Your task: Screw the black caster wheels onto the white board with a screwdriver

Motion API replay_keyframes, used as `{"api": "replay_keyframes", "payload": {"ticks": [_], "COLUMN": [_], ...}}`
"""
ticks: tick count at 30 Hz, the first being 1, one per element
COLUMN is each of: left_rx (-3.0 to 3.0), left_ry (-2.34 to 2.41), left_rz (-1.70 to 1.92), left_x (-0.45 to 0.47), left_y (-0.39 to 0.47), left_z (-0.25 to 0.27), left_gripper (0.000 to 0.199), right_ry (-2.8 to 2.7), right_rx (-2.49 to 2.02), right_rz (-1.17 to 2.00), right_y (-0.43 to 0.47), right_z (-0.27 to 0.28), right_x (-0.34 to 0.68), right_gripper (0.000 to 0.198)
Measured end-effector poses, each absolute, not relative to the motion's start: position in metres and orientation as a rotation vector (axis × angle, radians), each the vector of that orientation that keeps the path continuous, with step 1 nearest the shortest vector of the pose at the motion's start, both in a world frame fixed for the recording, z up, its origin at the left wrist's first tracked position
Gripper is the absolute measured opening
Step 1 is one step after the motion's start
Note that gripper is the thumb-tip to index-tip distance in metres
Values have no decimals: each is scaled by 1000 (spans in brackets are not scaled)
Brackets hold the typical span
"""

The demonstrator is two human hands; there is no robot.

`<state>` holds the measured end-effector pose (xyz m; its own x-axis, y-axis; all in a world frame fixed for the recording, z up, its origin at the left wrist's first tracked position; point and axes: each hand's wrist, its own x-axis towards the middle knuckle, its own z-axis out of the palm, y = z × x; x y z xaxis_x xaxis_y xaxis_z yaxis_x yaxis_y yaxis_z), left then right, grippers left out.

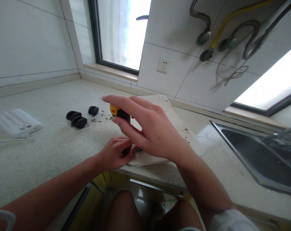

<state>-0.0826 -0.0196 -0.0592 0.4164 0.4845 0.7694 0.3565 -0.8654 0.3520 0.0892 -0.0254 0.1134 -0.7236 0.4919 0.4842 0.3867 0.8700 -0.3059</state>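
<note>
My right hand is closed round the yellow and black handle of a screwdriver, with thumb and forefinger on either side of it. The screwdriver's lower part is hidden behind the hand. Just below, my left hand is pinched at the near left edge of a white board. Something dark shows between its fingers, mostly covered, so I cannot make out what it is. The board lies flat on the counter and has small holes near its corners. Small dark screws are scattered left of the hands.
Black twin-wheel casters and a single one stand left on the speckled counter. Farther left lies a white power bank with a cable. A steel sink is at right. Hoses hang on the tiled wall.
</note>
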Motion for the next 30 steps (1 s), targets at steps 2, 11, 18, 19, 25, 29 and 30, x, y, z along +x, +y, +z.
{"api": "replay_keyframes", "payload": {"ticks": [2,11,18,19,25,29,30], "left_rx": [2515,2529,2541,2544,2548,2551,2553], "left_ry": [736,715,748,758,812,824,820], "left_rz": [1453,1444,1446,1436,1446,1438,1437], "left_x": [-82,-81,-83,-83,-84,-83,-83], "left_y": [-20,-19,-20,-19,-19,-20,-21], "left_z": [-58,-57,-61,-62,-66,-60,-59], "left_gripper": [11,11,11,13,25,25,24], "right_ry": [-2464,-2409,-2419,-2424,-2431,-2480,-2489], "right_rx": [-633,-636,-628,-632,-635,-621,-617], "right_rz": [236,147,193,210,269,272,272], "right_y": [-24,-24,-23,-23,-25,-23,-23], "right_z": [113,113,114,114,112,112,113], "right_x": [89,91,92,92,91,91,92], "right_gripper": [45,36,37,37,46,45,44]}}
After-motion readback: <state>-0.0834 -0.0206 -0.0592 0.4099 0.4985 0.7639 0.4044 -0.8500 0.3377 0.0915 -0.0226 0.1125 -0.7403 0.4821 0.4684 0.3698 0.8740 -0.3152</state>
